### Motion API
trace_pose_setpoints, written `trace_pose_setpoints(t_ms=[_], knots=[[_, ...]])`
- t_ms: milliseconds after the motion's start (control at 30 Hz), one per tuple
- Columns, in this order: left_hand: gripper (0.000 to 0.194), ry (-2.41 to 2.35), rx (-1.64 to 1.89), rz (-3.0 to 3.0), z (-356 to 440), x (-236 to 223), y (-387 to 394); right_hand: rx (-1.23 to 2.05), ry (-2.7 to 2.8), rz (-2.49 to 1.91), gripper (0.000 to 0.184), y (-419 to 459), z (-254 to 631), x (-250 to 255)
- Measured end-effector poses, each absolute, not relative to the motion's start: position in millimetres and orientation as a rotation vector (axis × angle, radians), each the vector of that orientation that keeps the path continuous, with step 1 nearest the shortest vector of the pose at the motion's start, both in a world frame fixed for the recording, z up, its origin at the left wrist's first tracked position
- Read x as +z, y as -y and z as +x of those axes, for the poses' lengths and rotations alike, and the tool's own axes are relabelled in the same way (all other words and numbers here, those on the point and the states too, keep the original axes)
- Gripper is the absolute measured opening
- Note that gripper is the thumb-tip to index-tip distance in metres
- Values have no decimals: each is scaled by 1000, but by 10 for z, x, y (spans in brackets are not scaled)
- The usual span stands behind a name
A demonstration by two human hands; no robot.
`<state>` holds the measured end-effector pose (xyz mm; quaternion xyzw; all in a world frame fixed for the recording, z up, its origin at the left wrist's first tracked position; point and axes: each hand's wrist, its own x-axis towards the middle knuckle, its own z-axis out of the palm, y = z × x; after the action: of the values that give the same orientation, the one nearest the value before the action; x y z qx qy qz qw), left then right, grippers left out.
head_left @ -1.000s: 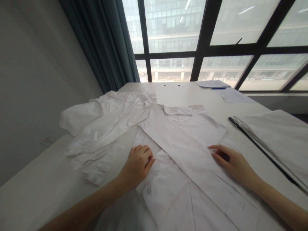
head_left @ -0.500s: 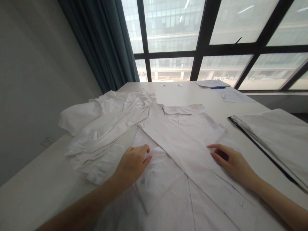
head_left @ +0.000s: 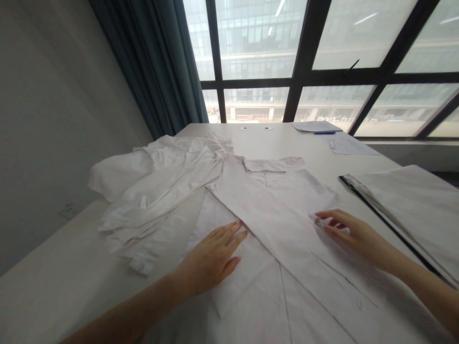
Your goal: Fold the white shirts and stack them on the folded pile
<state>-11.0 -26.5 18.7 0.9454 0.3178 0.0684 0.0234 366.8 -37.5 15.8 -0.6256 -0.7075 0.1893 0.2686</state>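
A white shirt (head_left: 276,210) lies spread on the white table (head_left: 53,286), collar away from me, one sleeve folded diagonally across its front. My left hand (head_left: 215,255) lies flat and open on the shirt's left side, fingers stretched toward the folded sleeve. My right hand (head_left: 349,229) rests on the shirt's right edge, fingers curled around a bit of the white cloth there.
A crumpled pile of white garments (head_left: 154,191) lies to the left of the shirt. A stack of folded white cloth (head_left: 412,205) sits at the right edge. Papers and a blue pen (head_left: 324,131) lie at the far side by the window. A dark curtain (head_left: 154,62) hangs at the back left.
My left hand was curled on the cuff at the shirt's left side; it now lies flat and open over it. My right hand has taken hold of the cloth edge.
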Motion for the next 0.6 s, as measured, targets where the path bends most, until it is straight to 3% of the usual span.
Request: trace_pose_setpoints(t_ms=[133, 467, 600], knots=[[54, -988, 178, 2899, -127, 230, 292, 341, 2097, -1577, 33, 279, 3691, 186], [14, -1544, 289, 2738, -136, 229, 25, 38, 2377, -1295, 31, -832, 3401, 82], [15, -1576, 183, 2728, -134, 241, 34, -57, 2397, -1388, 27, -1264, 3308, 55]])
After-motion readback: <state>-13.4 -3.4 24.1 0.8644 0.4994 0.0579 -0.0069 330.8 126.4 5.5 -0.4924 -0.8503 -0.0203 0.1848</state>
